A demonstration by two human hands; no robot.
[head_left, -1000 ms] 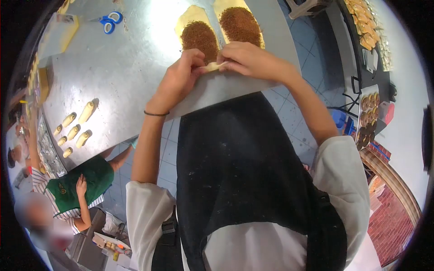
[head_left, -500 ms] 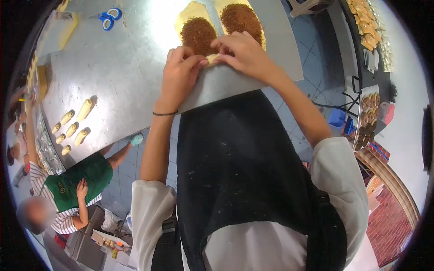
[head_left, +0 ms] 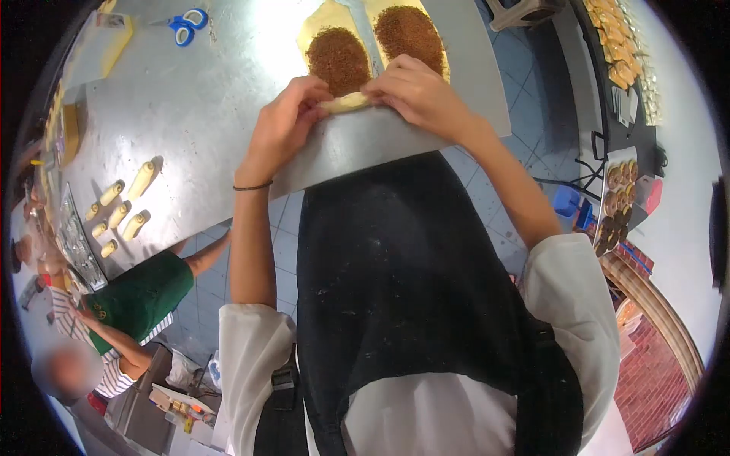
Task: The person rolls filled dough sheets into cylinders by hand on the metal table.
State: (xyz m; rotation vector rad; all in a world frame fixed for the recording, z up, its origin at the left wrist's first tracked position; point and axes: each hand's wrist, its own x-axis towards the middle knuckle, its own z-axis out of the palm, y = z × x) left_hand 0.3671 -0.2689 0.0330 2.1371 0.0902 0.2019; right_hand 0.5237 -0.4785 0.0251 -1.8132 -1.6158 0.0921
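Note:
A flat oval of dough (head_left: 318, 21) bears a layer of brown crumbly filling (head_left: 338, 61), and its near edge is folded into a thin pale roll (head_left: 346, 103). My left hand (head_left: 287, 121) pinches the left end of that roll, fingers bent. At the right end, my right hand (head_left: 417, 95) grips the roll between thumb and fingers. A second dough piece (head_left: 376, 11) with the same brown filling lies just to the right, partly behind my right hand.
Several small rolled pieces (head_left: 141, 179) lie at the left of the metal table (head_left: 205, 137). Blue-handled scissors (head_left: 185, 27) are at the upper left. A person in a green apron (head_left: 144, 296) stands beyond the left edge, by a foil-lined tray (head_left: 80, 239).
My left hand has moved left along the folded edge, so my hands are farther apart and more of the roll shows. The person at the left has moved their arm.

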